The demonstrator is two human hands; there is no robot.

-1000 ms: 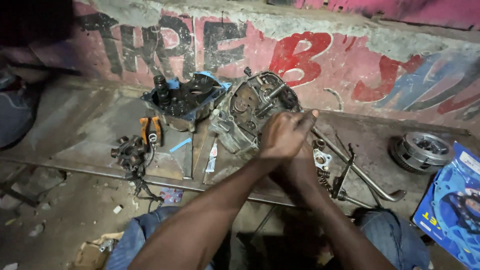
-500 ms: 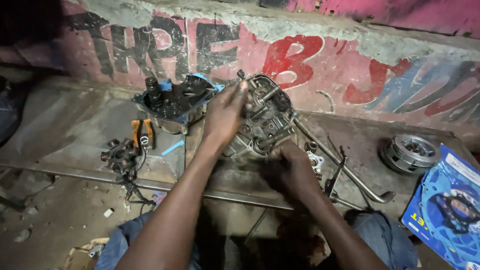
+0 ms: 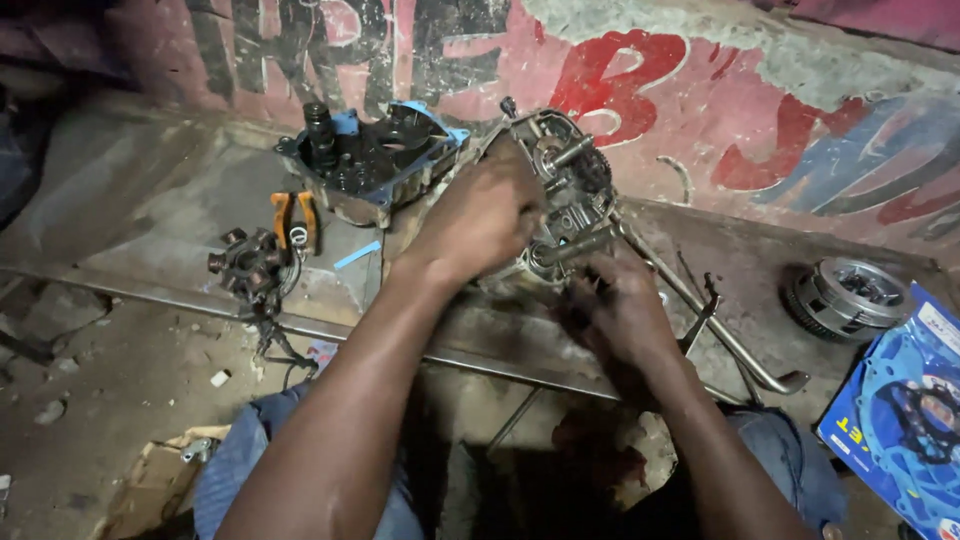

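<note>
- Gripped from two sides: the engine case half is clamped at its near-left edge by the left hand, fingers closed over the casting.
- Right hand is pressed at the near underside of the engine case half, fingers curled on a shaft end or small part; what exactly is pinched cannot be told.
- Engine case half is stood on edge on the concrete ledge, gears and shafts faced toward the camera.
- Handling, judged: heavy, rigid cast metal, oily and likely slippery; best held by the outer rim and lugs, not by gear teeth or protruding shafts.
- Bent metal lever is laid just right of the engine case half, near the right hand.
- Small toothed part with wires is seen well left of the engine case half, orange-handled pliers just beyond it.
- Second case half with blue gasket is sat left of and just behind the engine case half.
- Round clutch assembly is rested well right; blue packet nearer on that side.
- Painted wall is behind everything.
</note>
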